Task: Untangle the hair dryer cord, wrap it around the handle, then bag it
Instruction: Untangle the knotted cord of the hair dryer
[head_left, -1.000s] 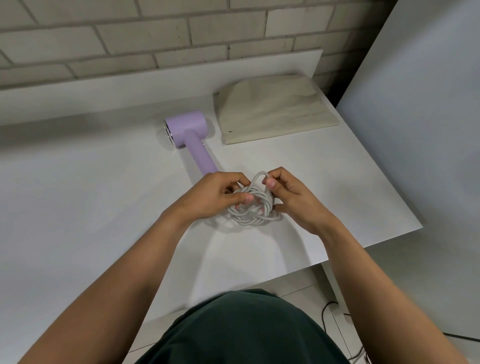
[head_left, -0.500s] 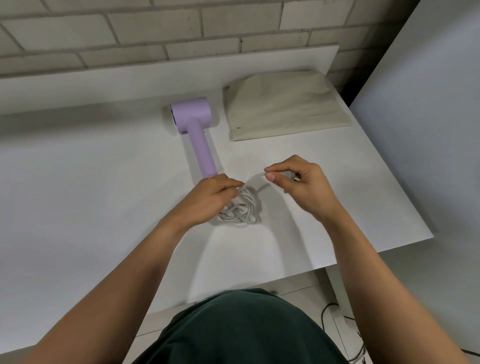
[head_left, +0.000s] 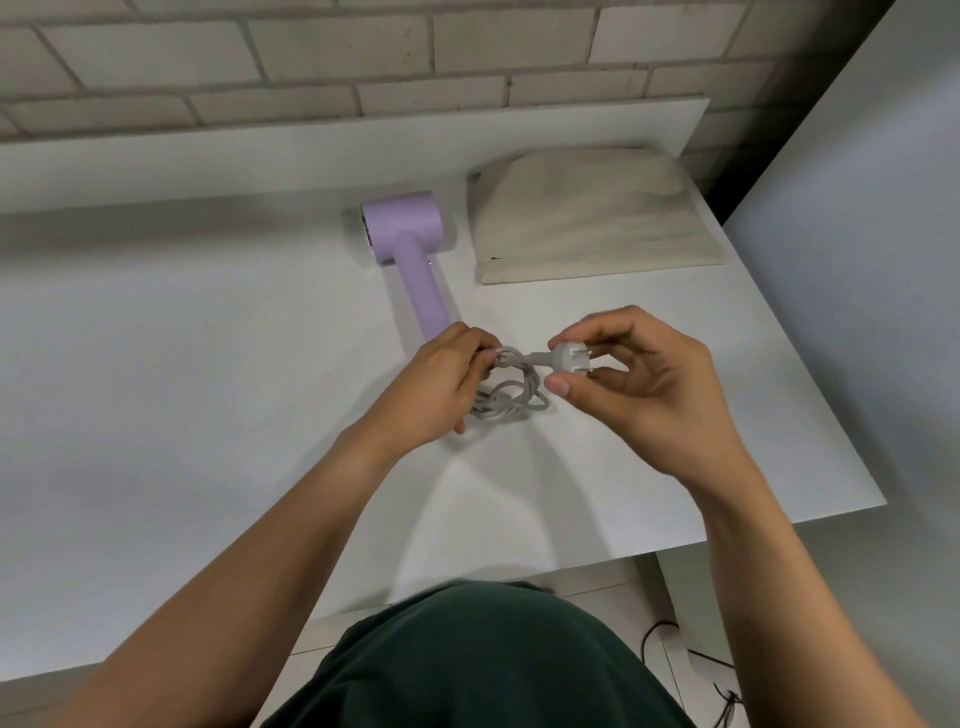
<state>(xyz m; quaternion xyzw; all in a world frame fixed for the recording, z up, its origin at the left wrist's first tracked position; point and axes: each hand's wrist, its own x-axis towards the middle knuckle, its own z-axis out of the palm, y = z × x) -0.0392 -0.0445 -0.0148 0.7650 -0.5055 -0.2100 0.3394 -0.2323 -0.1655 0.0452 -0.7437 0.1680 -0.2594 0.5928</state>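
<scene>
Nearest the camera is one dark green shirt (head_left: 483, 660), and beside it, down on the floor at the right, thin black cables (head_left: 655, 638) trail under the table edge. Two bare forearms reach forward over the one white rectangular table (head_left: 208, 415).

The left hand (head_left: 441, 384) has its fingers curled over the left side of the one tangled grey power cord (head_left: 511, 402), gripping its loops. The tangle lies in a loose knot on the tabletop between the two hands. The right hand (head_left: 639, 384) is raised just above the table and pinches the one grey plastic plug (head_left: 567, 358) between thumb and forefinger, its other fingers loosely curled. The plug's metal pins point toward the palm, and a short run of cord leads from it back into the knot.

Beyond the left hand lies the one lilac plastic hair dryer (head_left: 410, 244), flat on the table. Its handle runs toward the left hand, and the handle's end is hidden behind it.

Just right of the dryer's head, not touching it, one beige cloth bag (head_left: 592, 218) lies flat. Farthest back stands a pale brick wall (head_left: 363, 47).
</scene>
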